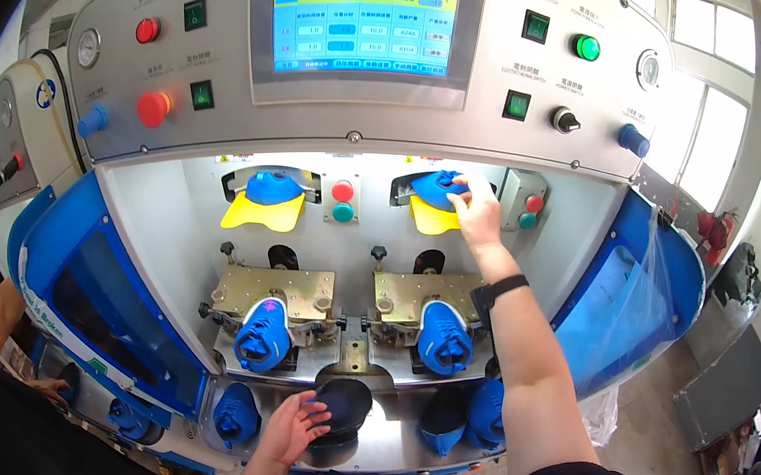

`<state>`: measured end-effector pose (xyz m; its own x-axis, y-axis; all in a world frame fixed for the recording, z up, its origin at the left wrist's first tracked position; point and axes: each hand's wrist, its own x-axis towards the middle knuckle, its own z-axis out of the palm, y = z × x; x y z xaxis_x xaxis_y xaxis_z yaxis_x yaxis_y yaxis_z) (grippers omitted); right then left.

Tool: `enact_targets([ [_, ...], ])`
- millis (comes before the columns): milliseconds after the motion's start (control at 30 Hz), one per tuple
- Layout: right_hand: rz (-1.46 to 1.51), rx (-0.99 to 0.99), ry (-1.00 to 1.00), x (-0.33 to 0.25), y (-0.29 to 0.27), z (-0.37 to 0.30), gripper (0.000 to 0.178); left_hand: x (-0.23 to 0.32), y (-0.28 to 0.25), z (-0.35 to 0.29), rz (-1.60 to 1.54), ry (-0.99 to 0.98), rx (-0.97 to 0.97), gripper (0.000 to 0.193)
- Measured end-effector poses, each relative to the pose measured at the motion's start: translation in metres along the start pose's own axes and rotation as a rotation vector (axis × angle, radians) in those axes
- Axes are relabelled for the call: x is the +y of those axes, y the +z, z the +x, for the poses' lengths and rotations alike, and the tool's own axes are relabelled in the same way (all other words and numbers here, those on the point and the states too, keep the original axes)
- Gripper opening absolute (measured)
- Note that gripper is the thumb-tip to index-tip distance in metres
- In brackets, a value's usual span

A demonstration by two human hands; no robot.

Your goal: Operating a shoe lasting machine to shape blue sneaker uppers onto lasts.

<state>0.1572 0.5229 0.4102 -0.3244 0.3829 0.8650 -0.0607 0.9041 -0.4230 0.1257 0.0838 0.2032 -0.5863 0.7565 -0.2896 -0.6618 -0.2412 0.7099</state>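
My right hand (477,213) is raised to the right-hand station, thumb and fingers closed on the blue shoe upper (438,188) there. A yellow flap (434,219) hangs below that upper. Lower down, my left hand (291,429) has its fingers apart and holds nothing. It is beside a rounded black piece (344,407) on the metal ledge; I cannot tell its kind. A matching blue piece with a yellow flap (264,201) sits at the left-hand station. Two blue sneaker uppers, a left one (263,337) and a right one (446,341), rest against the brass-coloured plates.
The metal ledge (379,453) also bears a blue upper (236,415) at left and others (487,414) at right. Red and green buttons (341,200) flank the stations. A control panel with a lit screen (362,29) overhangs them. Another person's arm (3,317) shows at far left.
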Motion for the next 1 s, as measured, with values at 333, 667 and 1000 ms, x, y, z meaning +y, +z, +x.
enact_targets([
  [333,-0.449,0.151,0.379,0.062,-0.038,-0.084,0.019,-0.012,-0.048,-0.021,-0.107,-0.010,0.150,0.035],
  [667,0.065,0.108,0.201,-0.023,-0.049,-0.111,0.022,-0.007,-0.061,0.006,0.211,0.304,0.409,0.012],
  [1000,0.271,-0.699,0.549,-0.126,0.047,-0.335,0.016,-0.026,-0.155,0.037,1.093,0.292,0.683,0.061],
])
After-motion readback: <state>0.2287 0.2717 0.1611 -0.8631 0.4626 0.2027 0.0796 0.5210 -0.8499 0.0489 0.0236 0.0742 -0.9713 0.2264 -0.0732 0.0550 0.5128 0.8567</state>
